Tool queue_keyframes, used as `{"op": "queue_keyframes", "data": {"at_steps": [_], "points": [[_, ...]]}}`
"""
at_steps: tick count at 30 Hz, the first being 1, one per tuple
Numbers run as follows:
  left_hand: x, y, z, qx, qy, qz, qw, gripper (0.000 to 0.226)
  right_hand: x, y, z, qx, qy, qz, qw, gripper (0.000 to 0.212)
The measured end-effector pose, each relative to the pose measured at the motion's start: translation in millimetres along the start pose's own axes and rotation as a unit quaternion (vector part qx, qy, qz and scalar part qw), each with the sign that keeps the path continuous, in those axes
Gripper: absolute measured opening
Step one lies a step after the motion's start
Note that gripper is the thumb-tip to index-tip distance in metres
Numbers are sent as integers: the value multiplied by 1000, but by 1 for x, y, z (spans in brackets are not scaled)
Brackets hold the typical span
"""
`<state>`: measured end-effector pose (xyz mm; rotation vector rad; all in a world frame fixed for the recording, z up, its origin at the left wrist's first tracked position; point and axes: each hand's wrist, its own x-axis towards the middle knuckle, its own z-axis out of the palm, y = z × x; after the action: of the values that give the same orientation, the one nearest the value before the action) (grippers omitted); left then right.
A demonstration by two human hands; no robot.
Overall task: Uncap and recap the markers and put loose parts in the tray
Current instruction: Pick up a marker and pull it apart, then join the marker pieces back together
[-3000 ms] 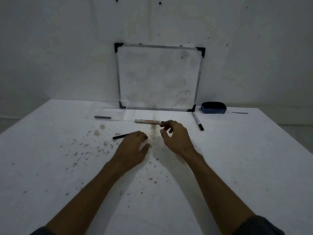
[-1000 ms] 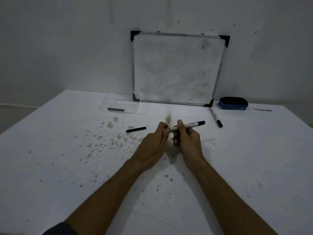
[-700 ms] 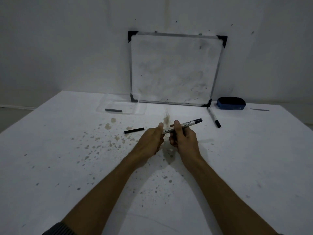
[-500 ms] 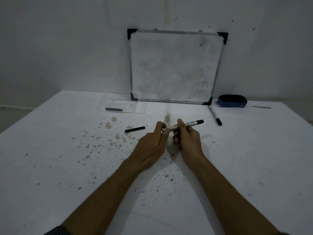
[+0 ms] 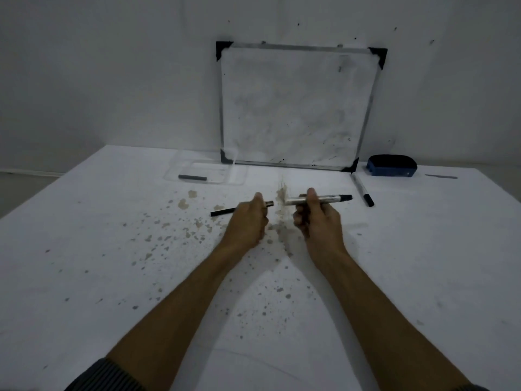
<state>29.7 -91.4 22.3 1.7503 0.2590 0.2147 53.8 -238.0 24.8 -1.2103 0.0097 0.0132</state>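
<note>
My right hand (image 5: 317, 221) grips a white marker (image 5: 327, 198) held level above the table, its black end pointing right. My left hand (image 5: 248, 221) is closed on a small dark piece (image 5: 268, 204), the marker's cap, pulled a short way off the marker's left end. A thin black rod (image 5: 222, 211) lies on the table just left of my left hand. The clear plastic tray (image 5: 239, 176) sits at the back, left of centre, with a grey stick (image 5: 192, 178) in it. A second marker (image 5: 362, 190) lies to the right, by the whiteboard's corner.
A small whiteboard (image 5: 296, 105) leans on the wall at the back. A blue eraser (image 5: 392, 169) sits to its right, with a thin grey strip (image 5: 441, 177) further right. The white table (image 5: 98, 277) is speckled with stains.
My hands have moved apart: the cap has come off the marker's left end and a gap shows between the two pieces. Earlier I lifted the marker off the table.
</note>
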Motion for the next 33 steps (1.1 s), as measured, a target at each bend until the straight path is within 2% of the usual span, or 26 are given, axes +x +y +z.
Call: {"op": "queue_keyframes", "data": {"at_steps": [1,2,5,7,10,12,15,19,21,22,23,24,26,27,30,33], "points": [[5,0,-10,-1,31,-7,999,56,5,-4,-5,34,24,4,999,30],[9,-7,-21,48,58,23,997,56,10,-7,-11,64,45,17,997,28],[5,-20,-39,220,49,122,967,52,21,-11,-27,117,62,76,988,26],[-1,-22,-34,301,37,192,933,43,24,-9,-29,129,52,99,985,25],[0,-24,-18,388,67,283,875,34,26,-8,-28,135,41,109,984,25],[4,-29,-13,397,46,278,874,33,26,-9,-28,138,37,111,983,25],[9,-31,-13,368,-1,252,895,37,24,-10,-29,134,32,117,984,25],[8,-27,-12,350,17,230,908,49,21,-9,-27,106,26,113,988,25],[1,-17,-12,276,37,199,940,33,18,-10,-25,90,23,104,990,23],[-3,-10,-12,184,41,162,969,26,16,-11,-23,83,20,99,991,23],[-6,-4,-11,46,35,100,993,28,13,-12,-21,78,16,93,992,23],[-8,3,-10,-112,14,27,993,32,10,-13,-19,71,11,85,994,23],[-11,10,-10,-357,-33,-82,930,37,5,-15,-12,51,3,58,997,24],[-11,10,-11,-419,-50,-120,899,40,2,-18,-8,32,2,34,999,25],[-15,8,-9,-493,-92,-175,848,51,-12,-24,3,-96,12,-97,991,27],[-18,8,-6,-496,-126,-202,835,58,-33,-12,14,-234,-35,-245,940,20]]}}
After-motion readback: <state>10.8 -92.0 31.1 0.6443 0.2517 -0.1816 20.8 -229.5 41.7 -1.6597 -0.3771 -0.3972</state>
